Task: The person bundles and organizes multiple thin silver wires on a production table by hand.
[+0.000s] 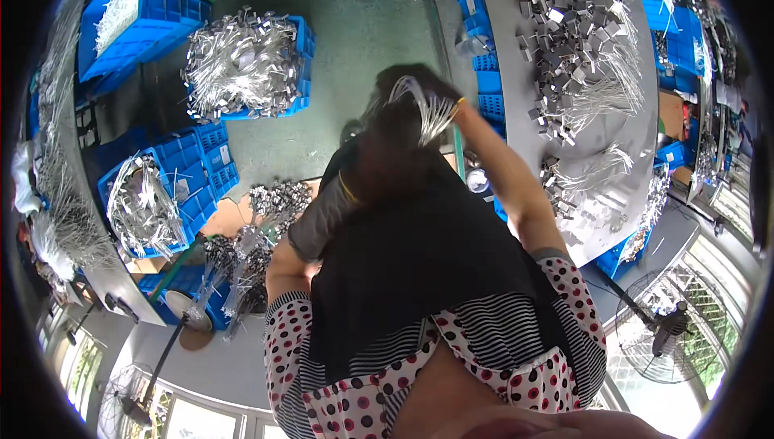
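A curved bundle of thin white wires (435, 116) is between my two hands, in front of my black apron (411, 270). My right hand (411, 80), in a dark glove with a yellow cuff, reaches over the far end of the bundle and appears closed on it. My left hand (391, 149), also in a dark glove, is close against the near side of the bundle. Motion smears it, and its fingers cannot be made out. A grey sleeve cover (318, 225) is on my left forearm.
On the right, a metal table (597, 213) bears heaps of small metal pieces with white wires (572, 36). Blue crates (302, 52) piled with similar parts stand on the left. More parts lie on cardboard (230, 217). Standing fans (665, 330) are near the windows.
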Demonstrator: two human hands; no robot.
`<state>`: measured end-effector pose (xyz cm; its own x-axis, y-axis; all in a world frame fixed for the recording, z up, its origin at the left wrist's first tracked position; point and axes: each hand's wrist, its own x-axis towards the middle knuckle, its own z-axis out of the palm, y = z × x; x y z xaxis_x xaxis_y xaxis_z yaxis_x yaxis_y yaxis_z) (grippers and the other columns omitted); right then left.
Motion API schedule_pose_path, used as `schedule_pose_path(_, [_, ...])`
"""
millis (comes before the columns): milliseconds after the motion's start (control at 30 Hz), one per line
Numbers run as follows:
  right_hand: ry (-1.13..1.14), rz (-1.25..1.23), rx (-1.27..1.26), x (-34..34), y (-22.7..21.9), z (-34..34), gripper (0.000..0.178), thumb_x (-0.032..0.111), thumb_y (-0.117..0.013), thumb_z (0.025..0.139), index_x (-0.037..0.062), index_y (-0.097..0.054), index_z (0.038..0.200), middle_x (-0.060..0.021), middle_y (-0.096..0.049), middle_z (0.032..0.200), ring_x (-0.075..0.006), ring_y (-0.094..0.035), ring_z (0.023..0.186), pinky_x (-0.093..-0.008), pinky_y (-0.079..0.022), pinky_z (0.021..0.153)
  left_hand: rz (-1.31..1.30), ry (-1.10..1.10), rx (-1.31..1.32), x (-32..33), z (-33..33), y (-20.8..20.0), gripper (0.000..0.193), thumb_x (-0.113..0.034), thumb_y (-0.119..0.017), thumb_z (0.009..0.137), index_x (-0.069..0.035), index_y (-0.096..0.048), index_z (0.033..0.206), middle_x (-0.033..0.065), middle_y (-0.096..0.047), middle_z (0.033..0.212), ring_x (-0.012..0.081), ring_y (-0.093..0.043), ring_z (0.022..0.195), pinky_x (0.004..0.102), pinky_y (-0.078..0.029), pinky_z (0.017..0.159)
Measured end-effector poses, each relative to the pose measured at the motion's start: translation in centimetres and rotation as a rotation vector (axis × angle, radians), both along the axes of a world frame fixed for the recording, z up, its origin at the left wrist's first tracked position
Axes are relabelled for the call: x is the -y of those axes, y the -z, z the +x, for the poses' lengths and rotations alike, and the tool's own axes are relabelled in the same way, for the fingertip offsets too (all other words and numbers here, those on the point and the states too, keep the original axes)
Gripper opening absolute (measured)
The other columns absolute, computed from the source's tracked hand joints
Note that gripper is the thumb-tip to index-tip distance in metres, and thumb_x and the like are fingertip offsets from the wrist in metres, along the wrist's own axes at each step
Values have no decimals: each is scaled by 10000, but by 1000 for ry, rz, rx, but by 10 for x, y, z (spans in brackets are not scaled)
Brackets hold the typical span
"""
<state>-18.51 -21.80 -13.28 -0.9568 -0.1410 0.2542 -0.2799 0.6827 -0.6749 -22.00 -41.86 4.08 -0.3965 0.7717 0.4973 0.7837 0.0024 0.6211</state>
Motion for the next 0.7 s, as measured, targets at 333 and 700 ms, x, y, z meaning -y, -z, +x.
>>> schedule_pose_path(333, [291, -435, -16, -15, -197, -36, 280, 162, -489, 984, -1, -608, 1177, -94, -675, 1098, -174, -629, 997, -282, -484, 871, 601, -14, 430, -30, -95, -41, 316, 22, -684, 733, -29, -607, 1036, 111, -640, 1030, 205, -625, 900, 297, -505, 791])
schedule_pose_path(700, [20, -474, 79, 46, -253, -26, 220, 181, -559, 942, -14, -595, 1039, -24, -616, 853, -95, -562, 812, -268, -481, 701, 95, 120, 592, 3, -125, -43, 246, -120, -675, 831, -50, -588, 1051, 47, -619, 991, 131, -608, 890, 275, -491, 795])
